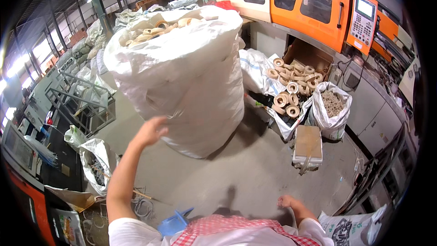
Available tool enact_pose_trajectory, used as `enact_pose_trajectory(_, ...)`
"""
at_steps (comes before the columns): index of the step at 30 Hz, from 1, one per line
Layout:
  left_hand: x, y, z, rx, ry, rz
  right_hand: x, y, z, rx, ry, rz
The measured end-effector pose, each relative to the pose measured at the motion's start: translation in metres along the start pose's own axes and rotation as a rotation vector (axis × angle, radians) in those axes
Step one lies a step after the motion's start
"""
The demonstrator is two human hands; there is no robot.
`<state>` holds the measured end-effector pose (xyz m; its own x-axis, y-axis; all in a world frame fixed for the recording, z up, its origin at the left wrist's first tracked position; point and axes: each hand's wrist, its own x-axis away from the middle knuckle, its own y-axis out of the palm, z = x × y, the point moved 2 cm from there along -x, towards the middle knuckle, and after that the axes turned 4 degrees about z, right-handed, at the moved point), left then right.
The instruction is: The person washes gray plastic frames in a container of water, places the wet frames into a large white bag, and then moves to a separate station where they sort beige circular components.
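A tall white woven sack (191, 86) stands in front of me, filled to the top with beige plastic rings (161, 26). My left hand (152, 132) reaches out to its lower left side, the fingers apart and slightly blurred. Whether they touch the sack I cannot tell. Lower down on the right, my right hand (287, 201) hangs near my body with its fingers curled in; nothing shows in it. To the right of the big sack lies a heap of beige ring-shaped parts (293, 82) on white sacking beside an open cardboard box (309, 54).
An orange and cream machine (309, 7) with a control panel (363, 18) lines the back right. A white sack of beige scraps (332, 105) and a taped box (307, 146) stand on the right. Metal frames (82, 100), a white bag (96, 166) and a blue plastic thing (174, 223) are left.
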<state>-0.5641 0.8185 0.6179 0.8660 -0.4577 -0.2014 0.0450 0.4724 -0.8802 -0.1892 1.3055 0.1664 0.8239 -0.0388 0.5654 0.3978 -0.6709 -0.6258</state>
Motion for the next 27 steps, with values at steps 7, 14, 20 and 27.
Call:
enact_pose_trajectory(7, -0.181, -0.045, 0.035, -0.282, 0.240, 0.266, -0.023, -0.104, -0.038, -0.124, 0.260, 0.288)
enact_pose_trajectory(14, -0.342, -0.058, 0.057, -0.454, 0.312, 0.470, -0.178, -0.231, 0.035, -0.089, 0.169, 0.378)
enact_pose_trajectory(20, -0.445, -0.049, 0.054, -0.538, 0.254, 0.360, -0.304, -0.475, -0.118, -0.487, -0.186, 0.510)
enact_pose_trajectory(27, -0.444, 0.062, 0.060, -0.605, 0.097, 0.024, -0.437, -0.755, -0.376, -0.803, -0.488, 0.711)
